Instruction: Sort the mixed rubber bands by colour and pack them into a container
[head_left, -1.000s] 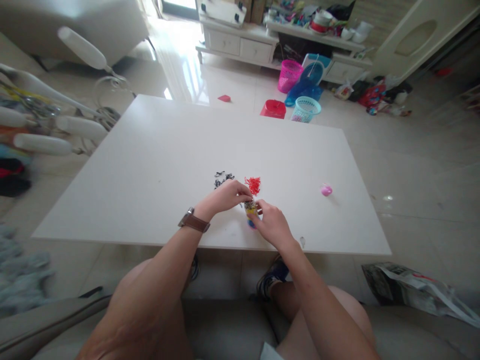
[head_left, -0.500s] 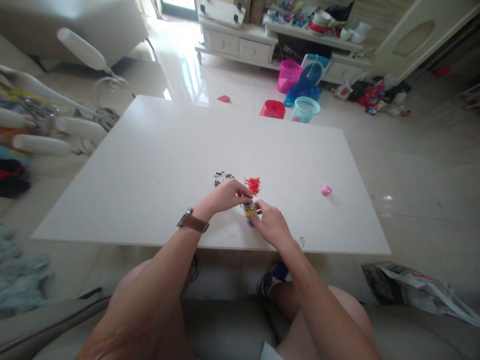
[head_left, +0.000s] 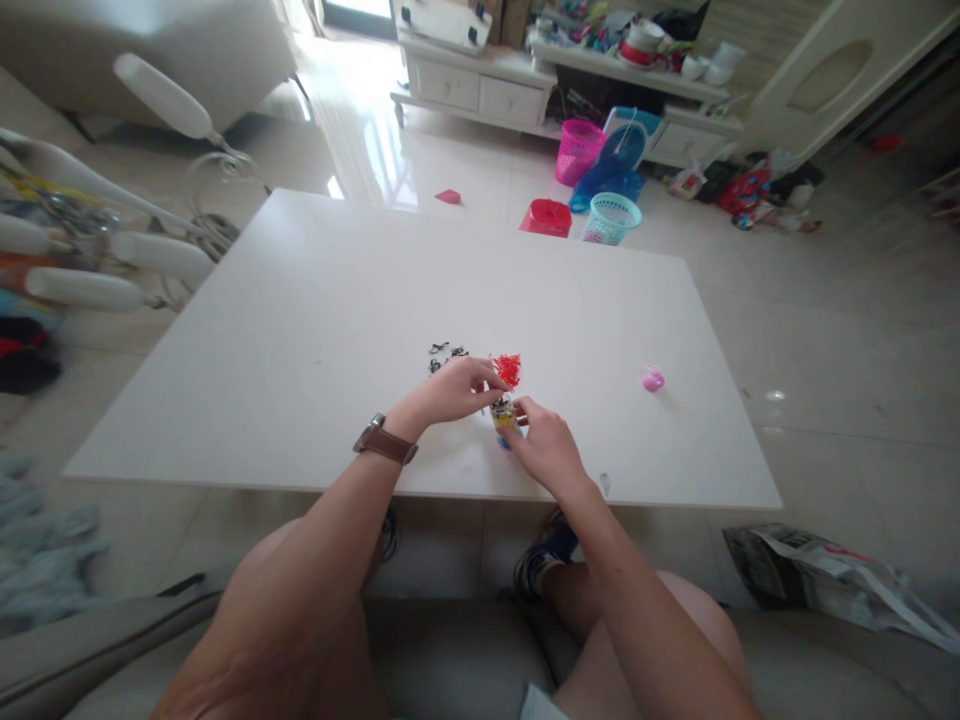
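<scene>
A small clear container (head_left: pixel 505 416) with black, yellow and blue layers inside is near the table's front edge. My right hand (head_left: pixel 546 440) grips it from the right, fingers wrapped around its side. Over its top, my left hand (head_left: pixel 466 386) has thumb and fingers pinched together; what they hold, if anything, is too small to make out. Just beyond the fingertips lies a heap of small red bands (head_left: pixel 508 371). Small black bands (head_left: pixel 439 362) are scattered behind my left hand, which partly covers them.
On the white table (head_left: pixel 360 280), a pink round object (head_left: pixel 652 381) lies to the right. A small clear piece (head_left: pixel 604 483) sits near the front edge. Beyond the table are a red stool (head_left: pixel 546 218) and a light-blue basket (head_left: pixel 611 218) on the floor.
The container has shifted slightly up and to the right with my right hand. My left fingers have moved a little off its top, showing more of the black contents.
</scene>
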